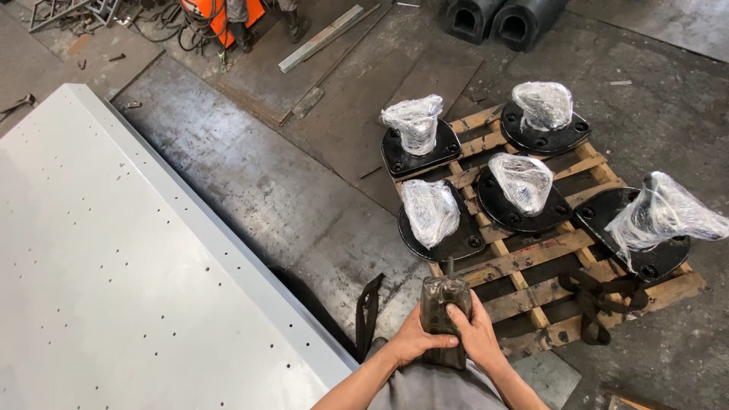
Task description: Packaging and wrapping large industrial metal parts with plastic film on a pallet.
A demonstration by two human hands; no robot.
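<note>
Both my hands grip a dark, shiny plastic pouch (443,310) with a small spout on top, held upright close to my body. My left hand (414,339) wraps its lower left side. My right hand (478,334) covers its right side, thumb across the front. Just beyond the pouch lies a wooden pallet (531,254) carrying several black flanged metal parts, each with its top wrapped in clear plastic film; the nearest one (434,216) is just above my hands.
A large grey metal panel (114,258) with small holes fills the left. A black strap (600,296) lies on the pallet's near corner, another (368,307) hangs by the panel edge. A person's legs (262,19) and orange equipment stand far off. Black rubber blocks (493,19) sit at the top.
</note>
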